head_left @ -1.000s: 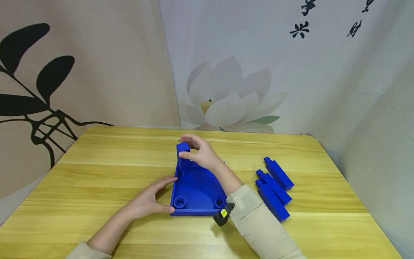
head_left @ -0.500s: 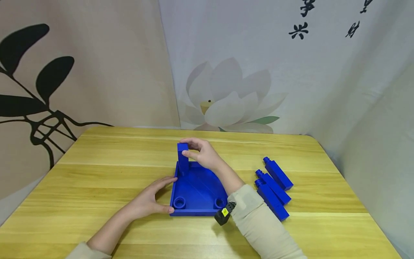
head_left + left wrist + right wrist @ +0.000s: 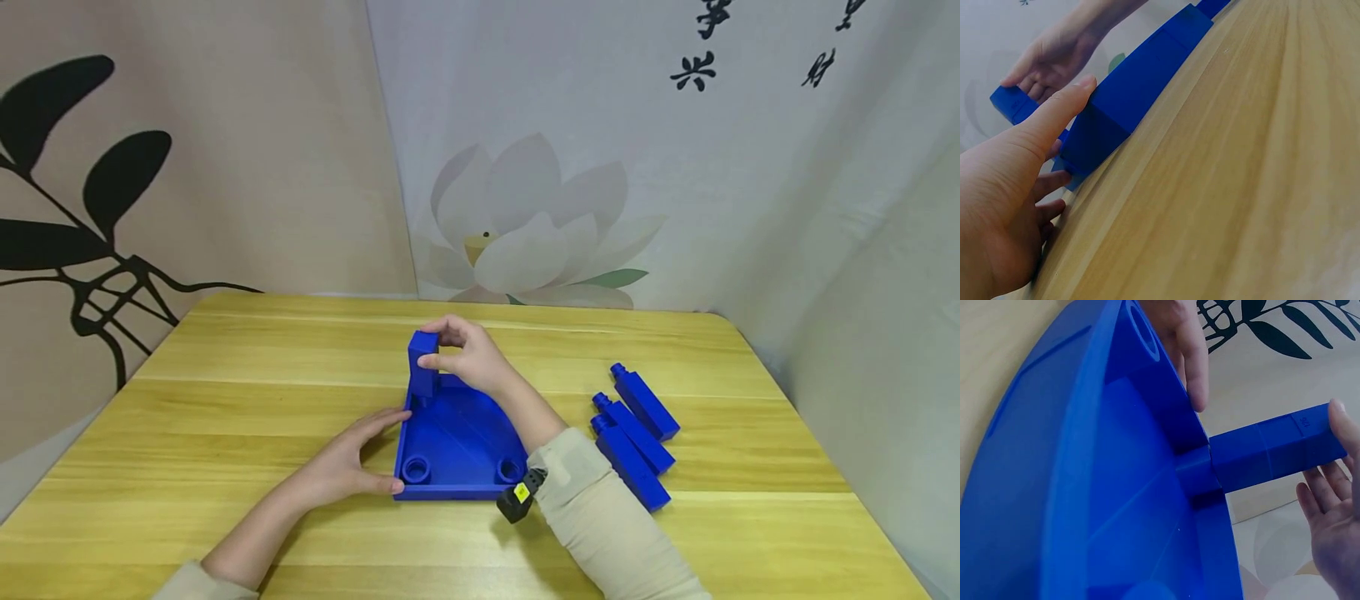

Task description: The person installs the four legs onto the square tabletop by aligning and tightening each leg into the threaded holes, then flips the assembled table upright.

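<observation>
Both hands are busy with the blue parts: my right hand (image 3: 472, 358) pinches the upper end of a blue post (image 3: 422, 379) between thumb and fingers, and the post stands about upright at the far left corner of a blue tray (image 3: 461, 442). Its lower end meets the round fitting in that corner; how deep it sits, I can't tell. My left hand (image 3: 337, 467) is spread along the tray's left side, thumb at the near corner, fingertips against the outer wall farther back. Two round sockets show in the near corners, one at the left (image 3: 417, 470), one at the right (image 3: 511, 472), the latter just beside the small black camera (image 3: 517, 498) on my wrist. Off to my right, three loose posts (image 3: 637, 437) lie on the wooden table (image 3: 225, 417), their narrow necks pointing away and leftward.
</observation>
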Available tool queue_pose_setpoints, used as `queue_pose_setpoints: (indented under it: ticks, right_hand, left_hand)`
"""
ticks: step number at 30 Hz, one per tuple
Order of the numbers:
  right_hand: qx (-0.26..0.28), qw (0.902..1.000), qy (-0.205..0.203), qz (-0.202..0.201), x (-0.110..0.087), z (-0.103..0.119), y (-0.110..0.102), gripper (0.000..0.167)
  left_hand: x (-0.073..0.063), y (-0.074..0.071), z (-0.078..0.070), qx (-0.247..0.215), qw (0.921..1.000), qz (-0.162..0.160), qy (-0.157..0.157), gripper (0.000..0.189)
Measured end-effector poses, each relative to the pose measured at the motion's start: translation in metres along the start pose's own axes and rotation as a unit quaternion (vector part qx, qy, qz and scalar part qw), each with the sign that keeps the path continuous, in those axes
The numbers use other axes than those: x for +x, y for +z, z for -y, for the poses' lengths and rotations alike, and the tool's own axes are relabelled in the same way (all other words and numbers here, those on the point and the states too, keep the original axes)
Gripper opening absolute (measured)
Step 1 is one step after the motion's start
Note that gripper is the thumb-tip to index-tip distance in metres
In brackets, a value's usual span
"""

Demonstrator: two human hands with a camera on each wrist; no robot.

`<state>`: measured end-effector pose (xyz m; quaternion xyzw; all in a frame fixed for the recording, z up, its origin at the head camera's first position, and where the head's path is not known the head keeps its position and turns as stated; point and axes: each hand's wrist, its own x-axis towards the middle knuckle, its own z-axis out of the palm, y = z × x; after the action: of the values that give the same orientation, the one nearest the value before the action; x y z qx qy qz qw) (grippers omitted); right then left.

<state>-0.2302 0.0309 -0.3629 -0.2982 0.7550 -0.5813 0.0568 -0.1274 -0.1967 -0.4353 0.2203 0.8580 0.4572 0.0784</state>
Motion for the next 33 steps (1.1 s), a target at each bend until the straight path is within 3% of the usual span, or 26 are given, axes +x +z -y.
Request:
queue_pose_setpoints:
  ticks: [5,14,23,33]
  right_hand:
    - [-0.022,0.9997,0.002,0.004,0.0000,-0.0026,-0.0015,0.045]
    - [-0.012,0.9963,-0.062,0.058,0.0024,-0.0013,-0.0025,0.053]
    - [0.008,0.9976,-0.042,0.055,-0.0003,-0.0025,-0.0014,0.043]
    - [0.006,0.9995,-0.017,0.025,0.0000,-0.0017,0.0014,0.041]
  left_hand:
    - [-0.0003,0.0001,-0.0002,-0.002,1.0000,-0.001,0.002,0.090]
    - [-0.0004,0.0010,0.0004,-0.001,1.0000,-0.004,0.003,0.090]
    - [0.0003,0.0015,-0.0006,0.005,1.0000,-0.002,-0.003,0.090]
    - [0.0009,0.0019,0.0007,0.004,1.0000,0.003,-0.008,0.090]
